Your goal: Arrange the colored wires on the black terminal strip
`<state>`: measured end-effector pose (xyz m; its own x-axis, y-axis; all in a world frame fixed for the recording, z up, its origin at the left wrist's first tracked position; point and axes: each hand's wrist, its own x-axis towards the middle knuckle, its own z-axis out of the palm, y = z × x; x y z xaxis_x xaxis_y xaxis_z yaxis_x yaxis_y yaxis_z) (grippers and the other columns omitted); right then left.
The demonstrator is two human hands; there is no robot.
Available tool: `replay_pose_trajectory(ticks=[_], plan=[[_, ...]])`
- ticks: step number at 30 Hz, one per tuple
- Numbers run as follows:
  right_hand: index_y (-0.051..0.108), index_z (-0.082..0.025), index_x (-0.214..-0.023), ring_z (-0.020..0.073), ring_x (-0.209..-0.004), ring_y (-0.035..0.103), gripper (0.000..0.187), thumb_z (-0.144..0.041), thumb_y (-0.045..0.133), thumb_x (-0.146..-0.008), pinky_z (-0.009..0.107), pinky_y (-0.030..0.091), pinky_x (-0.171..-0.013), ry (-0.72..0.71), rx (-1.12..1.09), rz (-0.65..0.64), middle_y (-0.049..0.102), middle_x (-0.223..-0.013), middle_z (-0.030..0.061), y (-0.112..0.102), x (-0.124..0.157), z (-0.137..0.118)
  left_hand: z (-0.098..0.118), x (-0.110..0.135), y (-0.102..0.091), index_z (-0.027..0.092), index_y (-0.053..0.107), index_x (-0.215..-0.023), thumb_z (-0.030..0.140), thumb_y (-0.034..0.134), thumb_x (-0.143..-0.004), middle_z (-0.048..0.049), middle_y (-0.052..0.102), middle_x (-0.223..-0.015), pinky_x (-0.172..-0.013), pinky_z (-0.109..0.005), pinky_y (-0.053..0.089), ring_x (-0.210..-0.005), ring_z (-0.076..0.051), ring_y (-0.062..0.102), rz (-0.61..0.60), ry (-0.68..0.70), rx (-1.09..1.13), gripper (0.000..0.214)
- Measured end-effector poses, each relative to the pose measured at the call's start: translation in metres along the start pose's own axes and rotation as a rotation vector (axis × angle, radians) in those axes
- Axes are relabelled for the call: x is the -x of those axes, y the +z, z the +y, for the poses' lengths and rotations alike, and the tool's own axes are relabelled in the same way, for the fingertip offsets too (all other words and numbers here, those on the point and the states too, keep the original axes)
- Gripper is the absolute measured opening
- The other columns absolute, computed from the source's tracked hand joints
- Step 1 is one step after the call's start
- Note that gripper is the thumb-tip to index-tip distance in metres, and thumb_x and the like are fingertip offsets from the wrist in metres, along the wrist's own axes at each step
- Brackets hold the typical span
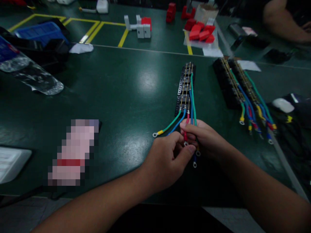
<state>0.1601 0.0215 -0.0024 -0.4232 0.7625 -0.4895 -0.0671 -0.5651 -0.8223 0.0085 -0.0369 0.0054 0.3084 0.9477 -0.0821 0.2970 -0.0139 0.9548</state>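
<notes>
A black terminal strip (185,87) with brass-coloured bars lies on the green table, its near end towards me. Green, blue and red wires with ring terminals run from it. My right hand (206,136) pinches the red wire (185,133) between thumb and fingers, with blue and green wires passing by its fingers. My left hand (167,157) is curled around the red wire's ring end, thumb and forefinger close to the terminal; their exact contact is partly hidden. A green wire with a yellow sleeve (160,132) splays out to the left, and a blue wire (177,124) runs behind my left hand.
Two more wired terminal strips (230,81) lie at the right. A phone-like, pixelated object (75,152) is at the left, near a plastic-wrapped item (34,72) and blue tray (42,34). Red parts (200,32) lie at the back. Another person's arm (279,22) shows top right.
</notes>
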Motion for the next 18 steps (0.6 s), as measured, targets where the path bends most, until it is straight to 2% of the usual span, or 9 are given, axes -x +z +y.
replay_pose_trajectory(ticks=[18], plan=[[0.050,-0.016,-0.065,0.0034,-0.036,0.030,0.027,-0.030,0.065,-0.082,0.015,0.024,-0.033,-0.005,-0.025,0.007,0.037,-0.045,-0.0086,0.0013,-0.0004,0.0001,0.0007,-0.0012,0.0005,0.016,0.059,-0.085,0.033,0.054,-0.091,0.0038,0.057,-0.063,-0.050,-0.021,0.033,-0.053,-0.007,0.047,0.004,0.006,0.000,0.020]])
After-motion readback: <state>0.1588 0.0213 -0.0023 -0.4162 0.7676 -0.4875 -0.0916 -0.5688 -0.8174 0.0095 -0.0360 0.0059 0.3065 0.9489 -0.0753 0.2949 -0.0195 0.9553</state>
